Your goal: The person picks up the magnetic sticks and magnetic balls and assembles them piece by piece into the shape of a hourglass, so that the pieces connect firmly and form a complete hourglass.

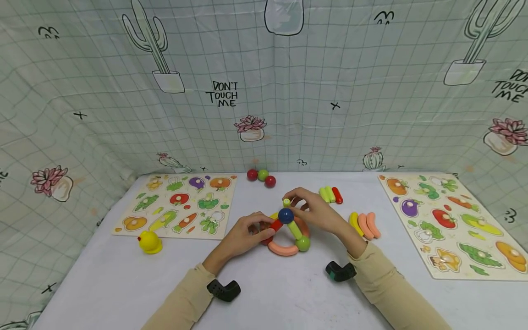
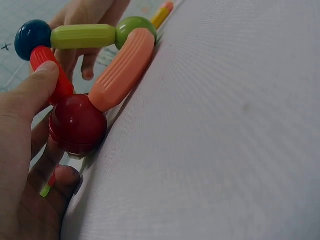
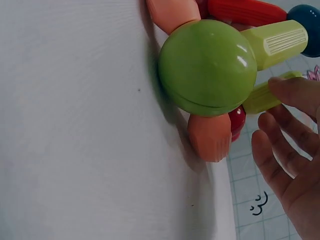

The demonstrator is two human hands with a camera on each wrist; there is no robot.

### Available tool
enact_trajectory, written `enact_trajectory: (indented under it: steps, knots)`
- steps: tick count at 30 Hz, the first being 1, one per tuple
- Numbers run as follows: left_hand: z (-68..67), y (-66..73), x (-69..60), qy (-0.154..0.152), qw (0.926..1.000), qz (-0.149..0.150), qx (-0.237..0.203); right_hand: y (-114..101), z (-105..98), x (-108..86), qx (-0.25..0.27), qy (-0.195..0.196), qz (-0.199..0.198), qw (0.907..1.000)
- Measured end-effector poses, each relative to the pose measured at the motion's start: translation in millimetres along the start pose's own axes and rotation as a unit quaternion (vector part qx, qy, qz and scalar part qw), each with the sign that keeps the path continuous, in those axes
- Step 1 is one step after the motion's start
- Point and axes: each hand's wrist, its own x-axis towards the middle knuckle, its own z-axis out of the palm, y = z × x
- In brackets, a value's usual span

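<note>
A structure of balls and rods stands on the table between the hands. Its blue ball tops a red rod and a yellow-green rod; below are a green ball, a dark red ball and curved salmon pieces. My left hand grips the red rod, thumb on its face. At the structure's far side, my right hand pinches another yellow-green rod between thumb and fingers. That rod's upper end points up, with no ball on it. The lower rear is partly hidden.
Loose red and green balls lie at the back. To the right are short straight rods and curved pieces. Vegetable puzzle boards flank the table, left and right. A yellow toy duck sits at left.
</note>
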Motion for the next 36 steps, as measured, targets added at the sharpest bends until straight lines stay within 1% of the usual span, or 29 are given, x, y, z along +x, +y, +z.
enact_trajectory:
  steps: [10, 20, 25, 26, 31, 32, 33, 36]
  knots:
    - [-0.2, 1.4, -1.2, 0.002, 0.9999, 0.009, 0.008, -1.6, -1.2, -8.4, 0.009, -0.024, -0.013, 0.9996]
    - [-1.3, 1.0, -0.6, 0.001, 0.9999, 0.012, 0.012, 2.1, 2.2, -9.8, 0.028, -0.031, -0.025, 0.9988]
    - [-1.9, 0.5, -0.3, 0.001, 0.9999, 0.001, 0.016, 2.0, 3.2, -9.4, 0.026, -0.033, -0.03, 0.9987]
    - [-2.7, 5.4, -0.9, 0.0, 0.9999, -0.001, 0.017, 1.8, 3.3, -9.5, 0.025, -0.033, -0.032, 0.9986]
    - [-1.1, 7.4, -0.5, -0.002, 0.9998, -0.009, 0.017, -0.2, 3.7, -10.2, 0.019, -0.038, -0.038, 0.9984]
    - [-0.7, 7.2, -0.5, -0.001, 0.9998, -0.01, 0.015, -0.5, 3.6, -10.3, 0.02, -0.038, -0.041, 0.9982]
    - [0.6, 2.4, 0.1, 0.001, 0.9999, -0.01, 0.013, -0.9, 3.6, -10.5, 0.02, -0.039, -0.042, 0.9982]
    - [0.6, 1.0, -0.4, 0.002, 0.9999, -0.009, 0.009, -1.1, 3.4, -11.5, 0.021, -0.042, -0.046, 0.9978]
